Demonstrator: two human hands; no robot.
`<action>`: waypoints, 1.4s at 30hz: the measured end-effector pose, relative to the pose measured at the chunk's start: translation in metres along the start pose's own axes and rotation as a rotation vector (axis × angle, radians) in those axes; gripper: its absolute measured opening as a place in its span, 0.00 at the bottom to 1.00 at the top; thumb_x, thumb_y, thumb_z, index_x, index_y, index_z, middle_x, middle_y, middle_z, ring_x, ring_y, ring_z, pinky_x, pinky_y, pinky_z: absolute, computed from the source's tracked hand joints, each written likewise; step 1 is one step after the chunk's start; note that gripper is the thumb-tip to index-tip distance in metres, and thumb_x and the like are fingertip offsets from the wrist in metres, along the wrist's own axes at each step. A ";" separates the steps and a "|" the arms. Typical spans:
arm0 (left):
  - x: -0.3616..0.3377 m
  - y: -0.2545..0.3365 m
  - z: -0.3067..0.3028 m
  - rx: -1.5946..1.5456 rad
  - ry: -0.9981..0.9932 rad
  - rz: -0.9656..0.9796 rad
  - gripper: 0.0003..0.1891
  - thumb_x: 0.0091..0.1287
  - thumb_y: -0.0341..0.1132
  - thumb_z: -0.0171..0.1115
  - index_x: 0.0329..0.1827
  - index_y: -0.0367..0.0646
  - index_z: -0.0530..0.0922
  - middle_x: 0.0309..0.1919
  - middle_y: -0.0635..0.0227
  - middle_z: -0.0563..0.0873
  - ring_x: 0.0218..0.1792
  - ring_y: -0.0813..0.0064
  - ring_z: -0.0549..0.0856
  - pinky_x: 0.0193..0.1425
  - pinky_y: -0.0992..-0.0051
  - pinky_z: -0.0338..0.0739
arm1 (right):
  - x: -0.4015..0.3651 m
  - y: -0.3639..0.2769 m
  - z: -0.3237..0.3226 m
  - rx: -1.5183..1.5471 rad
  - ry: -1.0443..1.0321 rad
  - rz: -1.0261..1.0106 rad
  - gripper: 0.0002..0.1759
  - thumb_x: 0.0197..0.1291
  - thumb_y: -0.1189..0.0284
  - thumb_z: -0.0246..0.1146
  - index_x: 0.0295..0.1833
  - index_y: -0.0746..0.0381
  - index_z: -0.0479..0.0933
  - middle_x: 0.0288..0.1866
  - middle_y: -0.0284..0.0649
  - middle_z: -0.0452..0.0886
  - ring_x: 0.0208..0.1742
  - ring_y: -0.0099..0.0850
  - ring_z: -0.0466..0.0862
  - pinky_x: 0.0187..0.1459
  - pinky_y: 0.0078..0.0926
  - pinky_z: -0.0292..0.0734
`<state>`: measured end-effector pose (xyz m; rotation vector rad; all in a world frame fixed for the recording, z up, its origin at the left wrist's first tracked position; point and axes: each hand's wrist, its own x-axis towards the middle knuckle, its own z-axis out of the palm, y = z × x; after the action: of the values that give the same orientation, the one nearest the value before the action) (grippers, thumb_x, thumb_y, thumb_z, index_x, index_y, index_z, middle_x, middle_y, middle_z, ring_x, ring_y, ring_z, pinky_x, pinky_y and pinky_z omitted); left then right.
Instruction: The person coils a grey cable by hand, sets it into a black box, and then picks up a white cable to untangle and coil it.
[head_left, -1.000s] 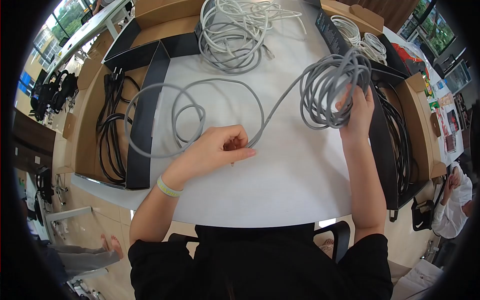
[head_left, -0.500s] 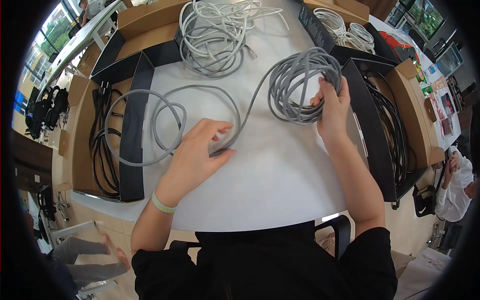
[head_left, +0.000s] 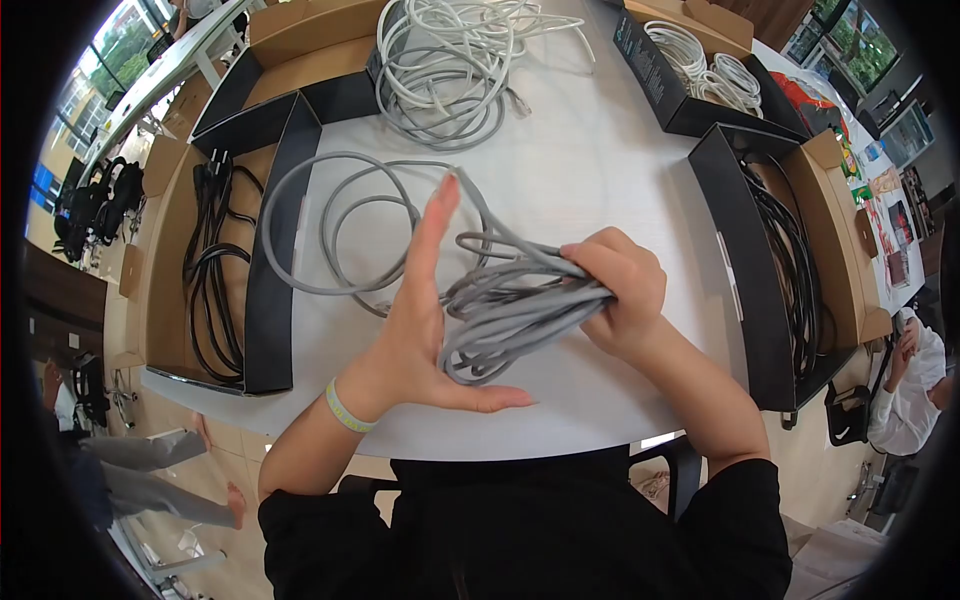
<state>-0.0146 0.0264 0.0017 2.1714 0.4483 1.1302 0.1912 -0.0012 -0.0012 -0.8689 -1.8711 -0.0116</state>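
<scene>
1. Well, the right hand (head_left: 615, 290) grips the gray cable (head_left: 500, 305) over the table (head_left: 600, 180), hiding its middle.
2. I see the left hand (head_left: 420, 330) wide open, covering loose loops.
3. Behind lie white cables (head_left: 440, 80).

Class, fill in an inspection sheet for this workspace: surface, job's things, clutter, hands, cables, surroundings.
Surface: white table, partly bare.
Job's things: grey cable bundle, its loose loops trailing on the table.
Clutter: pale cable pile at the far edge.
Hands: right hand shut on the bundle; left hand open, touching it.
Cables: black cables in the left box and right box; white coils in a third.
Surroundings: another person seated at right.
</scene>
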 end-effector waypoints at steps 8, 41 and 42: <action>0.008 0.028 -0.013 0.408 -0.083 0.155 0.51 0.36 0.51 0.75 0.62 0.36 0.58 0.58 0.48 0.68 0.62 0.51 0.65 0.65 0.55 0.53 | 0.009 -0.016 -0.006 -0.295 0.023 -0.556 0.18 0.37 0.82 0.64 0.36 0.50 0.73 0.21 0.28 0.60 0.16 0.19 0.60 0.15 0.14 0.56; -0.002 0.008 -0.017 0.518 0.047 0.530 0.18 0.45 0.36 0.71 0.19 0.44 0.65 0.12 0.75 0.65 0.12 0.78 0.67 0.14 0.83 0.60 | 0.001 -0.069 -0.001 0.438 -0.617 0.178 0.26 0.41 0.61 0.66 0.42 0.68 0.70 0.11 0.37 0.69 0.16 0.37 0.74 0.42 0.30 0.75; -0.002 0.009 -0.015 0.526 0.061 0.542 0.18 0.45 0.36 0.71 0.20 0.44 0.65 0.13 0.75 0.65 0.12 0.78 0.66 0.14 0.84 0.59 | 0.000 -0.071 -0.002 0.395 -0.668 0.216 0.25 0.41 0.62 0.66 0.41 0.68 0.70 0.09 0.37 0.67 0.16 0.37 0.74 0.46 0.31 0.74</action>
<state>-0.0286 0.0244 0.0129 2.8326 0.1921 1.4936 0.1522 -0.0539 0.0254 -0.8466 -2.2574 0.8446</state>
